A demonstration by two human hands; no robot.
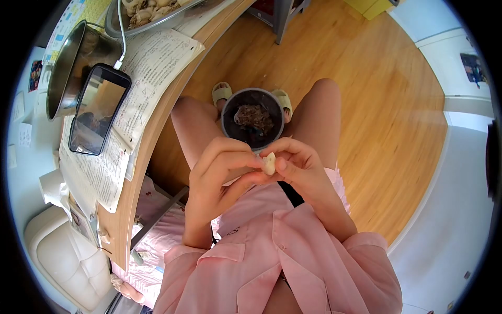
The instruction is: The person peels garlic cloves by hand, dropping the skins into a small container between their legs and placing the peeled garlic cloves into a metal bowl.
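A small pale, cream-coloured piece (269, 164) is held between my two hands, above my lap. My left hand (222, 170) has its thumb and fingertips pressed together at the piece's left side. On the other side, my right hand (299, 166) pinches the piece between thumb and index finger. Just beyond my hands, a dark round bin (228, 125) stands on the floor between my feet, with brownish scraps (254, 117) inside.
On the desk (137, 201) at the left lie printed sheets (157, 65), a phone (100, 109) with a white cable, a metal pot (65, 73) and a metal bowl (151, 25) holding pale pieces. A grey stool (283, 21) stands beyond the desk.
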